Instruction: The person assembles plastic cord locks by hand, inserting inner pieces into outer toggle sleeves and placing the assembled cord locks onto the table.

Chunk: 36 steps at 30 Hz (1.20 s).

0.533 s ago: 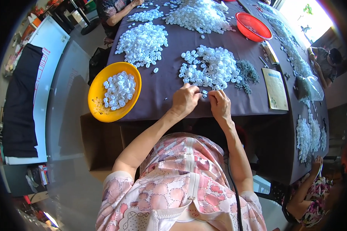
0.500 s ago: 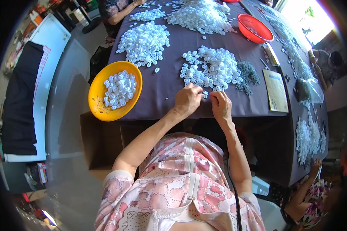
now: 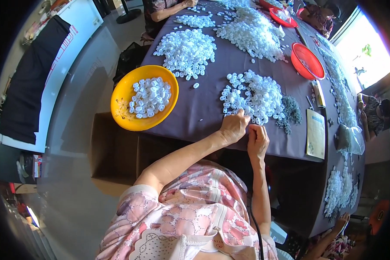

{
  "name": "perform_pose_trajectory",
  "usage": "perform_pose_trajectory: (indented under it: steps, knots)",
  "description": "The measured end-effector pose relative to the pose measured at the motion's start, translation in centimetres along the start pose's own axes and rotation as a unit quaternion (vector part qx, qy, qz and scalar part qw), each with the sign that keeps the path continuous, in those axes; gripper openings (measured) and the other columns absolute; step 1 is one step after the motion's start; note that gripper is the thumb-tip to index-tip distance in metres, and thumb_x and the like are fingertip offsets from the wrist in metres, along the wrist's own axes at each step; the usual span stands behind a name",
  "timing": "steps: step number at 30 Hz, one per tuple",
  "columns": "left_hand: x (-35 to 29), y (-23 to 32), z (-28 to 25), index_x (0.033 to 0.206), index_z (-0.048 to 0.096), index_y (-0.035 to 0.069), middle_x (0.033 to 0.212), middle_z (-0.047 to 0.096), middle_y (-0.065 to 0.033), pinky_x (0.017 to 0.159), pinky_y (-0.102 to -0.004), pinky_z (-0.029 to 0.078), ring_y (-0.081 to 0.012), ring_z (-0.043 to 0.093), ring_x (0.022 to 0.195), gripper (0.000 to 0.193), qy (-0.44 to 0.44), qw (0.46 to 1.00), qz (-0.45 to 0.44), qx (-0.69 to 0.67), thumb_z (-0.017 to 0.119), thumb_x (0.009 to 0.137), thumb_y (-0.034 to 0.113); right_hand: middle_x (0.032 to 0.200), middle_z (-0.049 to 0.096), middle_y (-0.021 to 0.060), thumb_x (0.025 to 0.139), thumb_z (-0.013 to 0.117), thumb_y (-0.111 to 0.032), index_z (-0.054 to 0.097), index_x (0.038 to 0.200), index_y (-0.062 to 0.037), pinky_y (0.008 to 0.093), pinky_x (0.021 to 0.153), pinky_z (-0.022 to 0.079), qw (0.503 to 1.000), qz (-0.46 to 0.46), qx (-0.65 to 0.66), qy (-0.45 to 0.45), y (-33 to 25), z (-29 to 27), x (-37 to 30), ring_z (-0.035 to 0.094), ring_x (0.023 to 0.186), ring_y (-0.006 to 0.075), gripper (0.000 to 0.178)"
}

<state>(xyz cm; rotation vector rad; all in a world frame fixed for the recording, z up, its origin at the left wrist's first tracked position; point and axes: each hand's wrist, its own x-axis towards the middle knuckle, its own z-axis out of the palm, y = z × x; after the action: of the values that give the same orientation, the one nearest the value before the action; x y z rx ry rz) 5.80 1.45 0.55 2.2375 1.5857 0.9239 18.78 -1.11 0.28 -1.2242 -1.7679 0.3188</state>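
L hand (image 3: 235,127), fingers bent, at nr edge of white pile (image 3: 264,96); R hand (image 3: 258,139) curled, 4 o'clock of L; can't tell if either grips. Pile: 12 o'clock of R; yellow bowl (image 3: 119,96): approx. 10 o'clock of L.

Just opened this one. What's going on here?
A person works bare-handed at a dark-covered table. The left hand is at the near edge of a pile of small white pieces; the right hand is beside it, fingers curled. Whether either grip holds anything is unclear. A grey-green heap lies right of the pile; a yellow bowl with more white pieces stands to the left.
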Motion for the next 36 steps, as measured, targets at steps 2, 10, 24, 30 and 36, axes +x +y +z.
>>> perform_pose_trajectory:
  steps: [2,10,24,30,36]
  knots:
    - [-0.1,-0.2,-0.1,0.077,0.058,0.004,0.085,0.055,-0.0147,0.055,-0.0405,0.05,-0.0323,0.061,0.066,0.008,0.016,1.0,0.01,-0.014,0.054,0.081,0.01,0.075,0.056,0.012,0.078,0.054,0.003,0.056,0.083,-0.0022,0.0344,0.06,0.045,1.0,0.002,0.002,-0.006,0.0,0.0,0.0,0.057,0.068,0.0289,0.008]
    - [-9.2,1.3,-6.0,0.083,0.052,0.005,0.078,0.059,-0.0128,0.062,-0.0413,0.048,-0.0322,0.06,0.072,0.01,-0.139,0.969,0.005,-0.205,0.051,0.085,0.015,0.075,0.056,0.012,0.08,0.054,0.001,0.056,0.082,-0.0017,0.0333,0.058,0.044,0.999,0.02,0.03,-0.031,-0.4,-0.5,0.2,0.057,0.065,0.027,0.004]
    - [-10.9,2.2,-3.3,0.092,0.056,0.003,0.087,0.063,-0.021,0.077,-0.0456,0.045,-0.0366,0.061,0.087,0.021,-0.428,0.899,-0.066,-0.071,0.049,0.077,0.016,0.075,0.055,0.0112,0.08,0.055,0.001,0.055,0.082,-0.0027,0.0332,0.06,0.045,0.999,0.008,0.008,-0.03,-0.4,-0.5,-0.1,0.056,0.067,0.0278,0.005]
    - [-11.0,-3.4,2.7,0.084,0.055,-0.001,0.08,0.06,-0.0217,0.066,-0.0426,0.045,-0.0366,0.058,0.075,0.018,-0.393,0.908,-0.013,-0.146,0.049,0.076,0.013,0.075,0.055,0.0113,0.079,0.055,0.002,0.056,0.083,-0.0026,0.0333,0.059,0.044,0.999,-0.002,0.009,-0.032,-0.6,-0.3,0.0,0.056,0.067,0.0277,0.006]
    - [-14.4,-9.7,10.4,0.071,0.06,-0.003,0.069,0.06,-0.0208,0.06,-0.0431,0.046,-0.0322,0.059,0.063,0.019,-0.394,0.877,0.219,-0.165,0.053,0.073,0.014,0.073,0.054,0.0105,0.079,0.055,0.004,0.055,0.083,-0.0012,0.0304,0.056,0.043,0.999,-0.013,0.02,-0.036,-0.5,-0.2,0.2,0.055,0.062,0.0232,0.006]
